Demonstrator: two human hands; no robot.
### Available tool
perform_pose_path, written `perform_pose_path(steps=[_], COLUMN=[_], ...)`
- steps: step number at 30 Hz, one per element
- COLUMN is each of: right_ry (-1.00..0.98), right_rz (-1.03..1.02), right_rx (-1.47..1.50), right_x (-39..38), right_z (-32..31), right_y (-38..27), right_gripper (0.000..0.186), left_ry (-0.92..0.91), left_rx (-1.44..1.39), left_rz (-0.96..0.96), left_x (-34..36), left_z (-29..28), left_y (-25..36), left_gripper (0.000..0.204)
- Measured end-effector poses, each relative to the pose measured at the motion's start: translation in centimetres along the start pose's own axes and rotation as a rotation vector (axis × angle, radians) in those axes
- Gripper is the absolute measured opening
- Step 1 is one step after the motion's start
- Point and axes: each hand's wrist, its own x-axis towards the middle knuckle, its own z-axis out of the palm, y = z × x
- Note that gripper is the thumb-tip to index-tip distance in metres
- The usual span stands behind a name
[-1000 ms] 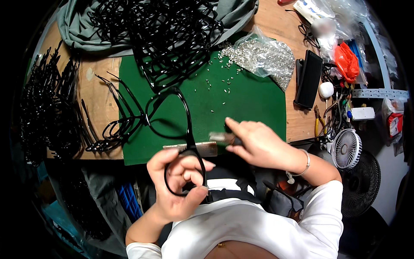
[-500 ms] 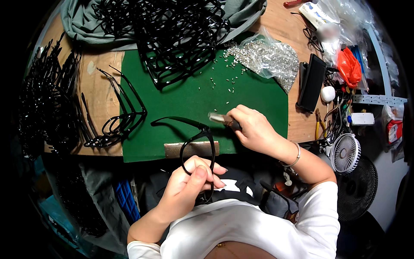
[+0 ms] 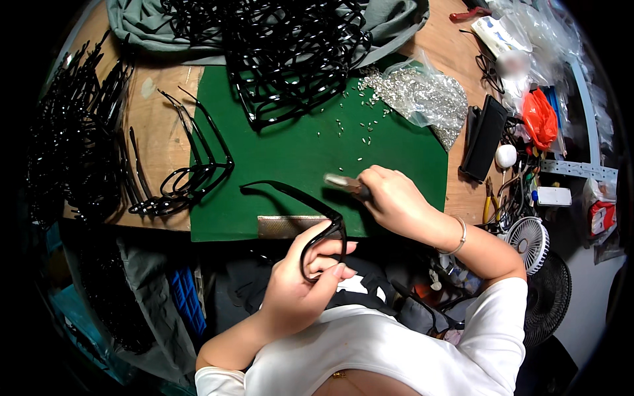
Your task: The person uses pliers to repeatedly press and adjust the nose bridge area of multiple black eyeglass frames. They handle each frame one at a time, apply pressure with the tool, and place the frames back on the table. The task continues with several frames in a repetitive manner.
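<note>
My left hand (image 3: 310, 267), near the table's front edge, grips a black glasses frame (image 3: 343, 230) by its rim. One temple of the frame reaches up and left over the green mat (image 3: 290, 152). In my right hand (image 3: 396, 196), above the mat, is a short tool (image 3: 342, 182) with a pale metal end and a darker handle; its exact kind is unclear. The tool's tip is apart from the glasses frame. A flat textured block (image 3: 284, 226) lies on the mat's front edge beside my left hand. Small silvery metal pieces (image 3: 367, 129) are scattered farther back.
A large heap of black glasses frames (image 3: 290, 66) covers the back. More frames (image 3: 191, 178) stand at left, beside a dense pile (image 3: 79, 152). A clear bag of metal pieces (image 3: 429, 99) lies back right, near a black phone (image 3: 485, 138), pliers (image 3: 489, 201) and a white fan (image 3: 528, 241).
My left hand has moved right and turned the glasses frame, so its rim sits lower and farther right. My right hand with the tool has shifted only slightly. The whole view has moved a little.
</note>
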Motion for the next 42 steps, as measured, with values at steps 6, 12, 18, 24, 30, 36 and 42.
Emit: perform_pose_path(steps=[6,12,18,24,30,36,42], right_ry=[0.193,0.193,-0.087,-0.209,-0.555,-0.813,-0.751], right_rz=[0.108,0.237,0.469,0.431,0.237,0.300,0.222], right_rx=[0.714,1.301,1.614,1.586,0.844,0.687,0.602], right_x=[-1.6,-1.5,-1.2,-1.9,-3.3,-2.4,-1.9], right_z=[-1.9,-0.3,-1.4,-2.5,-6.5,-8.1,-8.2], right_y=[-4.8,-5.7,-5.4,-5.5,-4.1,-5.7,-5.9], right_gripper=[0.012,0.017,0.022,0.024,0.024,0.043,0.043], left_ry=[0.055,0.097,-0.036,-0.118,-0.155,-0.109,-0.123], left_rx=[0.089,0.189,-0.083,-0.248,-0.212,-0.218,-0.202], left_rz=[0.119,0.147,-0.106,-0.231,-0.282,-0.301,-0.285], left_x=[0.9,1.2,1.2,0.4,-0.7,-1.0,-1.1], left_z=[0.9,1.9,0.8,0.2,-0.6,-0.5,-0.5], left_y=[-0.8,-1.5,1.3,3.4,3.8,3.7,3.5], left_gripper=[0.053,0.054,0.052,0.053,0.046,0.043,0.041])
